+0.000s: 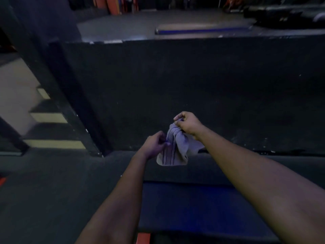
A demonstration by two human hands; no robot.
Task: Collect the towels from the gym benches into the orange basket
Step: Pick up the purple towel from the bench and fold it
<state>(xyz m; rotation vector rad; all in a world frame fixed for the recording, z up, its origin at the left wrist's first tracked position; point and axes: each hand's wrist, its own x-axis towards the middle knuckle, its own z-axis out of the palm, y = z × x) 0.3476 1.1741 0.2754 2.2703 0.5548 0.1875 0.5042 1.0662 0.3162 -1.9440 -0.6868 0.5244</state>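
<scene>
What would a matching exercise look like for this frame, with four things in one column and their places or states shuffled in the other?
Things:
1. pale striped cloth towel
2. right hand
3. left hand
4. blue padded bench top

Places or states:
A. pinching the towel's side edge
B. below the forearms, near the bottom
C. bunched, hanging between both hands
D. closed grip on the towel's top

Pairs: 1-C, 2-D, 3-A, 4-B
</scene>
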